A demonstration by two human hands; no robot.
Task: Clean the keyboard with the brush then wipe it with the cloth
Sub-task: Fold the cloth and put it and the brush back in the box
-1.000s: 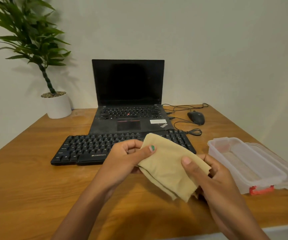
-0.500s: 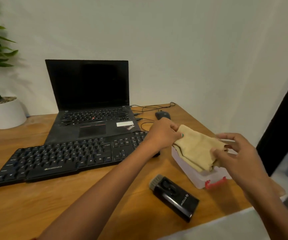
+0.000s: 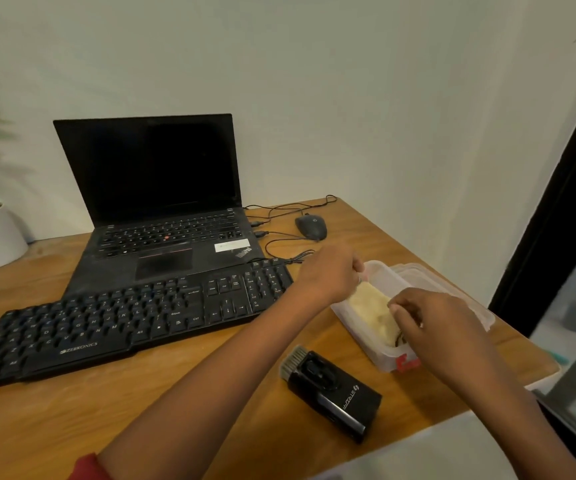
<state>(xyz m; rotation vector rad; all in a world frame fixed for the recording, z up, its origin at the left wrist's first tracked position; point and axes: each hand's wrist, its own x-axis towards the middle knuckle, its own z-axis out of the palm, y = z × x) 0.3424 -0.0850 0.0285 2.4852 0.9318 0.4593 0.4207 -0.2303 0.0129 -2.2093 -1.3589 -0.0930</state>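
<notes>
Both hands' grip sat on cloth: left hand & right hand w/ fingers curled, pinching it inside box. Brush lay on bench just beside box; keyboard to the left, near laptop.

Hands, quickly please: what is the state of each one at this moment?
Left hand: fingers curled at the far end of the cloth in the plastic container; grip cannot be told.
Right hand: fingers curled on the cloth's near end, pinching it.
</notes>
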